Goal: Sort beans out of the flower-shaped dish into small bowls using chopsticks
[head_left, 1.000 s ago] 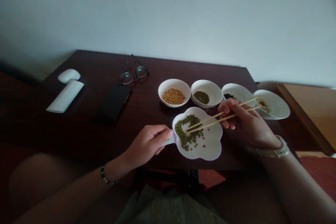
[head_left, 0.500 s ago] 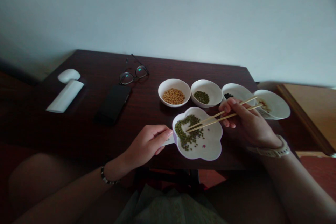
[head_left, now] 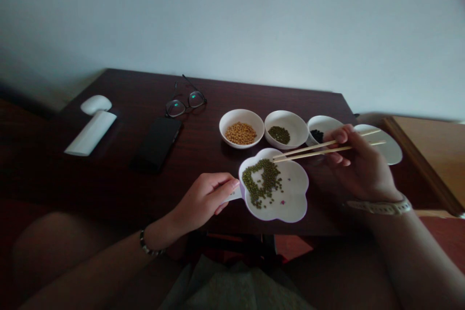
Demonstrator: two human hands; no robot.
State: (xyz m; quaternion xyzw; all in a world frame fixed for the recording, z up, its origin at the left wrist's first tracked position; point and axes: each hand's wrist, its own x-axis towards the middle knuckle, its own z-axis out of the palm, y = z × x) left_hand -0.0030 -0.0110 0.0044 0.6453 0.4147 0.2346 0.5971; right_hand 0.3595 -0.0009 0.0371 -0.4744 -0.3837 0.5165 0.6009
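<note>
My left hand (head_left: pixel 208 199) grips the short handle of a white flower-shaped dish (head_left: pixel 296 198) with a purple rim. Green mung beans (head_left: pixel 267 177) are spread over the dish's left half, with a small reddish bit near its front. In my right hand (head_left: pixel 358 167) is a pair of wooden chopsticks (head_left: pixel 308 152); their tips are close together over the beans' upper edge. Whether the tips pinch a bean is too small to tell. Behind the dish stand a bowl of yellow soybeans (head_left: pixel 240 133), a bowl of mung beans (head_left: pixel 279 134) and a bowl with black beans (head_left: pixel 317 135).
A fourth white bowl (head_left: pixel 390 147) at the right is partly hidden by my right hand. Eyeglasses (head_left: pixel 186 104), a black phone (head_left: pixel 158 144) and a white case (head_left: pixel 90 133) beside a rounded white object (head_left: pixel 96 105) lie on the dark table (head_left: pixel 138 89). A wall rises behind.
My right hand has moved right and slightly up, drawing the chopstick tips from the middle of the beans to their upper edge. My left hand and the dish stay in place.
</note>
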